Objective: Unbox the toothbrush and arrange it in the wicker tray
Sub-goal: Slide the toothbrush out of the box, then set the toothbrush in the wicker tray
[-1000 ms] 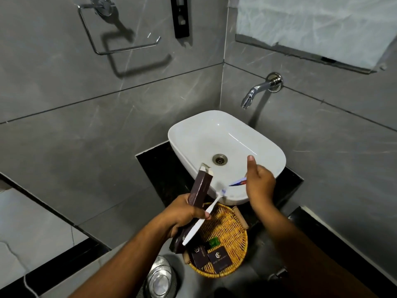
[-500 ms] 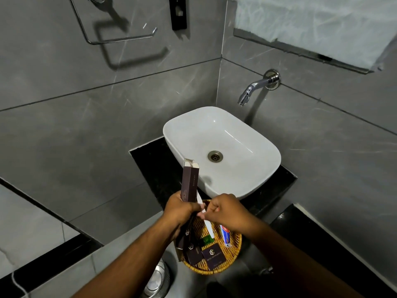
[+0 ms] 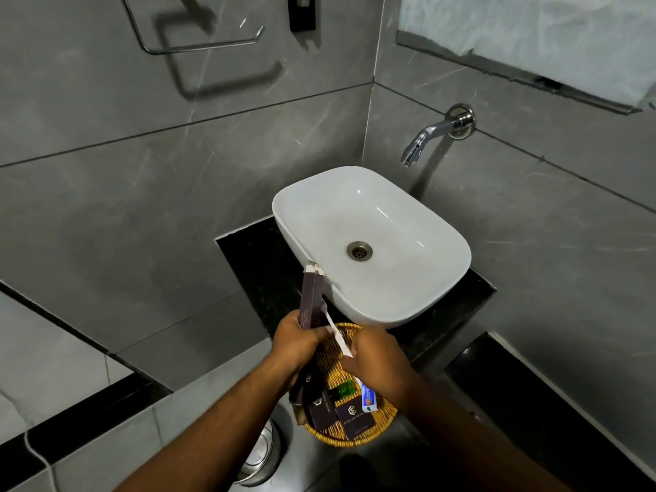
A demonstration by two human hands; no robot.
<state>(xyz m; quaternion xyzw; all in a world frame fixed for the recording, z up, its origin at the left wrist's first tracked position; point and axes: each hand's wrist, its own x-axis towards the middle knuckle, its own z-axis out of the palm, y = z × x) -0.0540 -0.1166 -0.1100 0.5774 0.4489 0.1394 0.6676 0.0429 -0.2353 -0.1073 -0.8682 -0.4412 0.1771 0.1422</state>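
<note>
My left hand [image 3: 296, 340] grips a long dark purple toothbrush box [image 3: 311, 300], held upright with its top flap open. A white toothbrush [image 3: 335, 332] slants beside the box, head up near the sink. The fingers of my right hand [image 3: 376, 356] pinch its lower handle end. Both hands hover over the round wicker tray [image 3: 385, 415] on the black counter. In the tray lie a small toothpaste tube [image 3: 367, 399], a green sachet [image 3: 346, 387] and dark printed boxes [image 3: 355, 419].
A white basin [image 3: 390, 307] stands just behind the tray, with a chrome tap [image 3: 426, 133] on the wall above it. A steel bin [image 3: 259, 452] sits on the floor to the tray's left. Grey tiled walls close in on both sides.
My right hand set the toothpaste tube down in the tray, then came over and took hold of the toothbrush handle. The box has tipped more upright.
</note>
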